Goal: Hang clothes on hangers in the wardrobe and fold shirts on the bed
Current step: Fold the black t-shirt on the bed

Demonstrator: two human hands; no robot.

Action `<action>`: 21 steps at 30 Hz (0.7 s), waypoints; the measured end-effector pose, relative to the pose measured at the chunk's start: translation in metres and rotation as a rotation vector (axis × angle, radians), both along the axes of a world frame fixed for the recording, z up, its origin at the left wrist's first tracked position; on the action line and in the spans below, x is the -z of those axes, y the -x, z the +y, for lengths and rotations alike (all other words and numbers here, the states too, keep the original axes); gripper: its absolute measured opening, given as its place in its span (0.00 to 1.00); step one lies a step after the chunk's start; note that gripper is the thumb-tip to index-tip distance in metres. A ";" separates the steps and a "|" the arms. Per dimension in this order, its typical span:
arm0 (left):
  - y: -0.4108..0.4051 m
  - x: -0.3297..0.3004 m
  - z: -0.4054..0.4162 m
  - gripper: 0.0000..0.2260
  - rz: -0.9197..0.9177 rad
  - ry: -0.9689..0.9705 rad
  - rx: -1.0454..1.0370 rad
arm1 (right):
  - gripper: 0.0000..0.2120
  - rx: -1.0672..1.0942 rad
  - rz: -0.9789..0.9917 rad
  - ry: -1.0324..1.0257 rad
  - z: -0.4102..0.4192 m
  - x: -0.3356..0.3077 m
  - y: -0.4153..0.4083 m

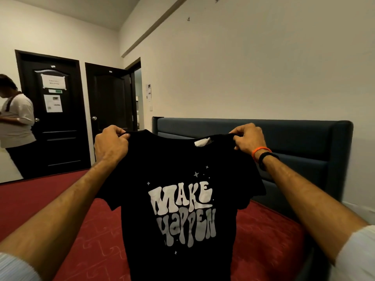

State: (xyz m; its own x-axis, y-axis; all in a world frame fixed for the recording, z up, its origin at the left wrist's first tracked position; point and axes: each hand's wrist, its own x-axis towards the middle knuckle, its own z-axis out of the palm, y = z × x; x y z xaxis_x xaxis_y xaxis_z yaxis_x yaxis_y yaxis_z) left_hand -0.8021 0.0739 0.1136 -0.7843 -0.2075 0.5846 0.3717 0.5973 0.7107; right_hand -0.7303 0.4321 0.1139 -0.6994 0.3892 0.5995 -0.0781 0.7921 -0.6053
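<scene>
A black T-shirt [172, 159] with white "MAKE HAPPEN" lettering hangs in the air in front of me, above the bed [81, 230]. My left hand [110, 144] pinches its left shoulder seam and my right hand [247, 138] pinches the right shoulder seam. The shirt hangs straight down with the print facing me and a white label showing at the collar. Its lower hem runs out of the frame at the bottom. No hanger or wardrobe is in view.
The bed has a red patterned cover and a dark blue padded headboard [294, 142] on the right against the wall. Two dark doors [60, 110] stand at the far left, one further right ajar. A person [16, 122] stands by the left door.
</scene>
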 end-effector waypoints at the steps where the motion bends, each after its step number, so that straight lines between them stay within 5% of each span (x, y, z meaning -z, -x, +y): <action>1: 0.000 0.001 0.000 0.09 0.007 -0.002 0.000 | 0.11 0.003 -0.011 -0.004 0.000 -0.001 0.000; 21: 0.009 0.010 -0.003 0.04 -0.014 -0.093 0.052 | 0.03 -0.061 0.071 0.403 -0.007 0.000 -0.003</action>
State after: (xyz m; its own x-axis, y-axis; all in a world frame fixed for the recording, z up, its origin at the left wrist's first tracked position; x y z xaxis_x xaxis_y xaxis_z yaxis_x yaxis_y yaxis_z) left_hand -0.8108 0.0707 0.1033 -0.8033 -0.2188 0.5539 0.3906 0.5086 0.7673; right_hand -0.7278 0.4247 0.1139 -0.6906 0.5617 0.4555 -0.1703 0.4858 -0.8573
